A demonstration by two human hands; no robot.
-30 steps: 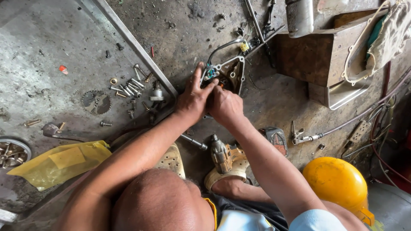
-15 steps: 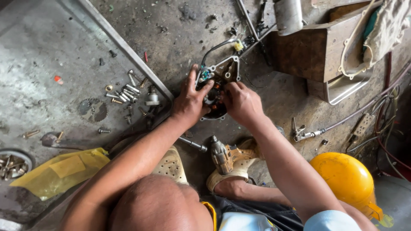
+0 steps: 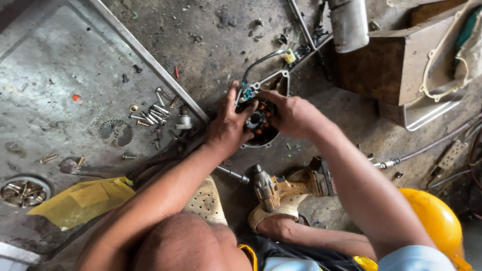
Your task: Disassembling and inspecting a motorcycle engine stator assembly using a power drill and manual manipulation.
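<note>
On the concrete floor (image 3: 201, 30), just beyond the metal tray's (image 3: 45, 60) right edge, the left hand (image 3: 228, 128) and right hand (image 3: 296, 115) are both clasping the stator cover (image 3: 261, 123), steadying it, while loose bolts (image 3: 153, 113) are lying gathered inside the tray's rim.

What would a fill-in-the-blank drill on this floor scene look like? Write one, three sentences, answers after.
1. Both the left hand and the right hand are on the round coil part, which lies on the ____.
2. The loose bolts lie on a metal tray, on the side of the ____ hand.
3. The hard hat near the right arm is ____ in colour.

Missing words: floor; left; yellow
</note>
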